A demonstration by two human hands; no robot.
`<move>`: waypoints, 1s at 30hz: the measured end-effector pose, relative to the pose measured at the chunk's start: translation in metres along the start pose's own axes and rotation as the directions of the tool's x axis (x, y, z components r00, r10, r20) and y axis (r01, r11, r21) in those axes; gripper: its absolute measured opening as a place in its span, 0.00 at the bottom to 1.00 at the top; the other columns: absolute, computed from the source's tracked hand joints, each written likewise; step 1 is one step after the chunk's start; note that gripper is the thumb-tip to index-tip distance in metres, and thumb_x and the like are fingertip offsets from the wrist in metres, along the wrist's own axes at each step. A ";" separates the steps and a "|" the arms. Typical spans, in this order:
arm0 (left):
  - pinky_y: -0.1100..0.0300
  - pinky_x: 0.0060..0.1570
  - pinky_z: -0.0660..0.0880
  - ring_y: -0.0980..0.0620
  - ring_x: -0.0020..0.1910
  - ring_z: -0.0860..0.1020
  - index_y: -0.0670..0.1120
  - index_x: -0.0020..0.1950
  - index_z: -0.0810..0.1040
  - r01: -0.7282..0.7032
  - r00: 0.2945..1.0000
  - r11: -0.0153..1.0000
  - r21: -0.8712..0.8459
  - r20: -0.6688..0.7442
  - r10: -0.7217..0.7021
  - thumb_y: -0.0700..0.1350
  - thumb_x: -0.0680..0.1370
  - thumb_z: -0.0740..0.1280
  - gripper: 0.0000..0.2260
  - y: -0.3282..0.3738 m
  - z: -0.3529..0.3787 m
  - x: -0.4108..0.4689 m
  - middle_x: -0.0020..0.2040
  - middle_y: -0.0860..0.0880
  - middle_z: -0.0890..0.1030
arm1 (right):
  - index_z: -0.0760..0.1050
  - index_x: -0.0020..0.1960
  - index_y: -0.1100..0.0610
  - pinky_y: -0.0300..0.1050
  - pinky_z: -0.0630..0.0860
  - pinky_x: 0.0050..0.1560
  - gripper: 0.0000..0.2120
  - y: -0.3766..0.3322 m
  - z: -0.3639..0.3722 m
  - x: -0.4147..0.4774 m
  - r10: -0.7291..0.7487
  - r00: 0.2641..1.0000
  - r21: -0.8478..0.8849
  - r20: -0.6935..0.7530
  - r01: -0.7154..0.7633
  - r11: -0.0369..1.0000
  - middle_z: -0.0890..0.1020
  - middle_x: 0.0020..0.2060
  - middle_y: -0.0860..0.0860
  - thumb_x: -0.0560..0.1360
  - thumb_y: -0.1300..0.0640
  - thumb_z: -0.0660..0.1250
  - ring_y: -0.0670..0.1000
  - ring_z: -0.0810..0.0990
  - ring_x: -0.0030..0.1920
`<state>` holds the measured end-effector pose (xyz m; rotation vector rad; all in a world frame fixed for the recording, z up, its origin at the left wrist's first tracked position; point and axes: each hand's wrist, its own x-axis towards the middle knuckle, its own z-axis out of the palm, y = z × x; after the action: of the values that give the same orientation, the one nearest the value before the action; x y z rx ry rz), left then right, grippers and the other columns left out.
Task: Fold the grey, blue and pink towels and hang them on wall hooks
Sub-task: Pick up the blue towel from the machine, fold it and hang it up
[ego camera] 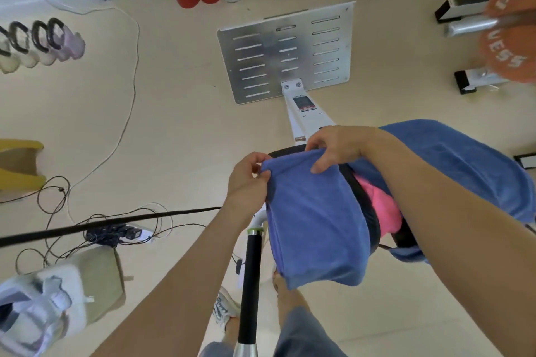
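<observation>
You're mid-fold on the blue towel — left hand pinching one top corner, right hand clamped on the edge beside it, the cloth hanging below both. The pink towel sits bunched just under your right wrist. No grey towel, hooks or containers in sight. Next, I'd say — match the corners squarely.

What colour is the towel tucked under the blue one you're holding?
Bright pink: the pink towel shows beneath the blue towel, seen in the head view.
</observation>
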<state>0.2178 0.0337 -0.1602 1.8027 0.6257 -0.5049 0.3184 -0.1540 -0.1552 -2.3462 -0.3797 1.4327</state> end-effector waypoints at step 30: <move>0.58 0.43 0.66 0.45 0.45 0.74 0.45 0.48 0.72 -0.225 0.948 0.730 0.645 0.318 0.011 0.46 0.76 0.66 0.06 0.005 0.020 0.071 0.45 0.47 0.76 | 0.69 0.68 0.58 0.54 0.72 0.61 0.24 -0.021 0.148 -0.054 0.211 0.526 0.110 -0.824 -0.217 0.970 0.77 0.63 0.55 0.78 0.46 0.56 0.57 0.75 0.62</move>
<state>0.2752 0.0253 -0.2066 2.3675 0.0939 -0.9881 0.1618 -0.1323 -0.1649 -2.8096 0.1963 0.2106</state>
